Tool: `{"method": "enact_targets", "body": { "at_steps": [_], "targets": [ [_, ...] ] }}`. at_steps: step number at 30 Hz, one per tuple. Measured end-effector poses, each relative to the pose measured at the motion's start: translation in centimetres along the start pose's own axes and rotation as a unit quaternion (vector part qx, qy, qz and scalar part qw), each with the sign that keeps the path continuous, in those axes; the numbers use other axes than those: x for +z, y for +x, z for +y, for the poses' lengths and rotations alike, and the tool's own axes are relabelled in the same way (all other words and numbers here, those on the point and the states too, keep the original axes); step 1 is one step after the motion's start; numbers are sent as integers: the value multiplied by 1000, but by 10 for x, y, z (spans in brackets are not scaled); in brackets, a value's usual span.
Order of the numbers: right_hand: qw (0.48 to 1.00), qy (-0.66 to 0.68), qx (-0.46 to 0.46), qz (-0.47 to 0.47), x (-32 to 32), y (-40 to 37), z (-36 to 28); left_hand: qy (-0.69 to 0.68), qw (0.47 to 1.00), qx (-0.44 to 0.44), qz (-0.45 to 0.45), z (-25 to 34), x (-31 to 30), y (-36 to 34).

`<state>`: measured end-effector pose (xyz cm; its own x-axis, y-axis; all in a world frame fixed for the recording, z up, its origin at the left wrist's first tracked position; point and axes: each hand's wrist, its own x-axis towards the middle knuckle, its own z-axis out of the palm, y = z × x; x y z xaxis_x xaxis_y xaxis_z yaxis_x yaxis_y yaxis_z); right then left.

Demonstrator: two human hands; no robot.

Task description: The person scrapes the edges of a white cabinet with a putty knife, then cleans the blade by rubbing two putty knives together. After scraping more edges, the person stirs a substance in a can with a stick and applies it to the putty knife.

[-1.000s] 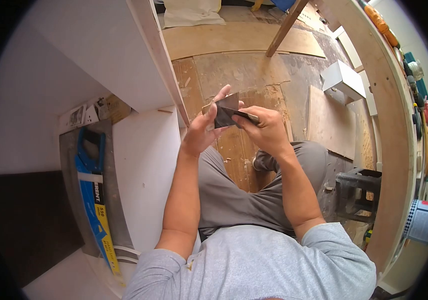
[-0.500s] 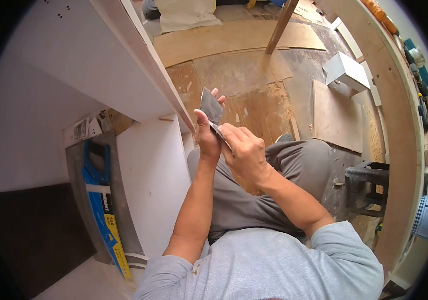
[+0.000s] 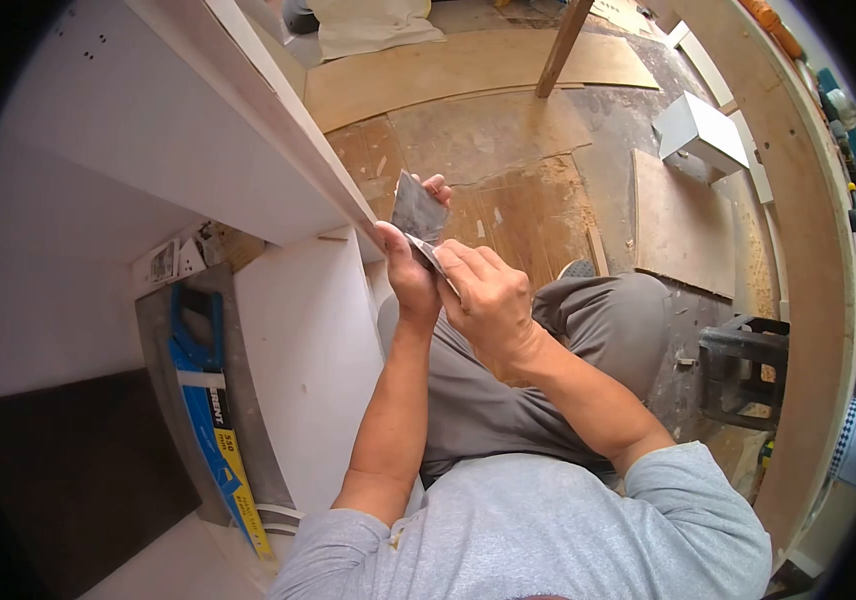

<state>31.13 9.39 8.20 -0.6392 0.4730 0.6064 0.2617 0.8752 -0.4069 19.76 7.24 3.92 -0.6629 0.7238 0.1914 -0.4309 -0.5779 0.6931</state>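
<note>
My left hand is closed around a flat, grey, smeared scraper blade, its thumb along the near side and fingertips showing behind the far edge. Just below that blade, my right hand grips a second thin scraper, fingers pressed along it and its edge against or very close to the first blade. Both hands are together above my lap, beside the edge of a white panel. The handles are mostly hidden in my hands.
At the left, a blue-and-yellow hand saw lies on a grey sheet within the white cabinet. A black stool stands at the right, near a wooden board and a white box. A wooden post rises ahead.
The blade in my left hand has turned slightly and shows more of its face. My right hand stays close against it with the other scraper. The view has shifted slightly.
</note>
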Motion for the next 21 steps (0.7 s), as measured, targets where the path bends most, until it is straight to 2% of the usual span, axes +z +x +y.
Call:
{"method": "enact_targets", "body": {
  "at_steps": [5,17,21],
  "targets": [
    [1000,-1,13,-4,3,-1,5,92,995,-9,-26,-5,-1,-4],
    [999,-29,28,1,17,8,22,83,994,-46,-52,-7,-5,-6],
    [998,-49,43,4,22,12,30,67,995,-58,-34,-10,-6,-7]
  ]
}}
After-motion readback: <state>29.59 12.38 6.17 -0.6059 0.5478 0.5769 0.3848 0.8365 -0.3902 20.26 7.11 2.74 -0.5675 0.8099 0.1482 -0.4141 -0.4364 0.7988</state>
